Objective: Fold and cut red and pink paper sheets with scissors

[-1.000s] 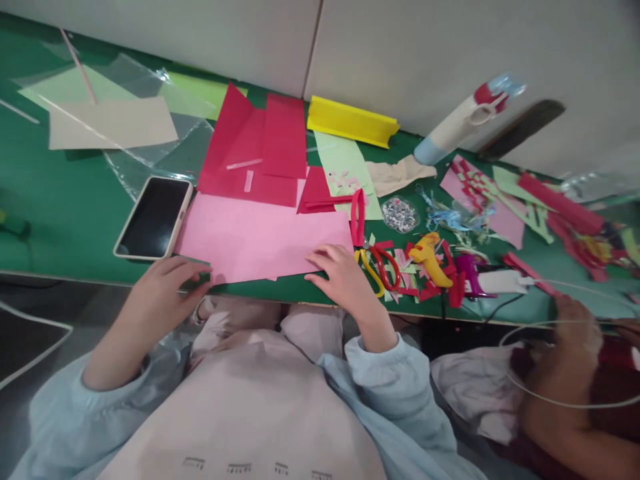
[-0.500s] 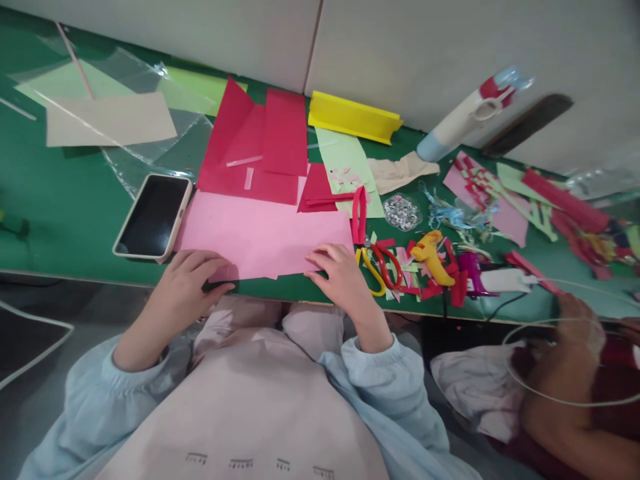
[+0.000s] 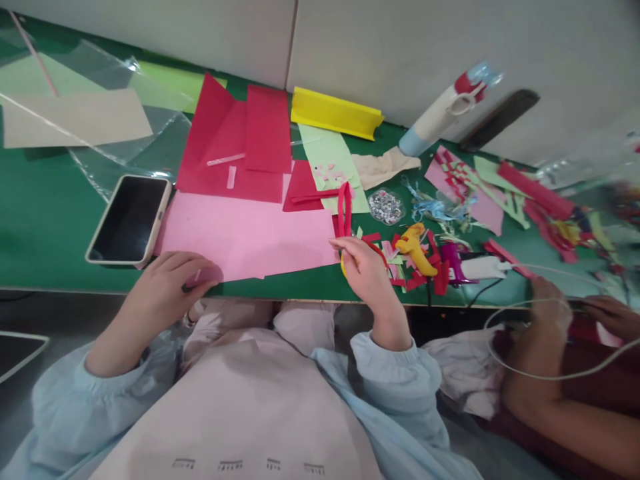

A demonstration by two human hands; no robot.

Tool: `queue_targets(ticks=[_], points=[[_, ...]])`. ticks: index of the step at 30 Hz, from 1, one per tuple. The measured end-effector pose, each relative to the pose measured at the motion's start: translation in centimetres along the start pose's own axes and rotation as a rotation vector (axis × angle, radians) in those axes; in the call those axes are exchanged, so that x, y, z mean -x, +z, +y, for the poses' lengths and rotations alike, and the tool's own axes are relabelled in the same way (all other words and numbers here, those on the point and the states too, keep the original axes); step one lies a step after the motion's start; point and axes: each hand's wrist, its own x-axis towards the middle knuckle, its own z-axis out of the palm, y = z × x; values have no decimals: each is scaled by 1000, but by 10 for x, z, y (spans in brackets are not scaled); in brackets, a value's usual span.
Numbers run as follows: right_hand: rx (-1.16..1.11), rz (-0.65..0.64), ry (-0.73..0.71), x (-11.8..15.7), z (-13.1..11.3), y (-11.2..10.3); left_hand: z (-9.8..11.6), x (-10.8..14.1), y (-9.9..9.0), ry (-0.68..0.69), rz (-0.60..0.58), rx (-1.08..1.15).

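A sheet of pink paper lies flat at the front of the green table. My left hand is at its front left corner, with thumb and bent fingers closed round the edge. My right hand is at the right edge of the sheet, over a pair of scissors with yellow and red handles. Its fingers reach out to the left, and most of the scissors is hidden under it. A red paper strip loop stands just beyond those fingers. Folded red paper lies behind the pink sheet.
A phone lies left of the sheet. To the right are paper scraps, a yellow glue gun, a purple tool and a dish of small beads. A yellow folded strip stands behind. A co-worker's arm is at right.
My right hand has moved right, from the pink sheet's front edge to over the scissors. My left hand stays at the front left corner. The view has shifted slightly right.
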Motion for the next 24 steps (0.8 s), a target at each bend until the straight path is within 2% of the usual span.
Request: queue_targets(ticks=[3,6,10,15,24], points=[[21,-1,38,4,9,-9,2,-2,-2,-5,-25,-34],[54,16,52,9,15,-8,2,-2,-2,12,-39,-92],[115,-5,21,13,13,4,-2,-1,-1,105,-11,-166],[195,-108,-142,11,-2,24,-4,0,-1,122,-27,-168],[345,-204,-116,5,-5,39,3,-6,-3,100,-22,-93]])
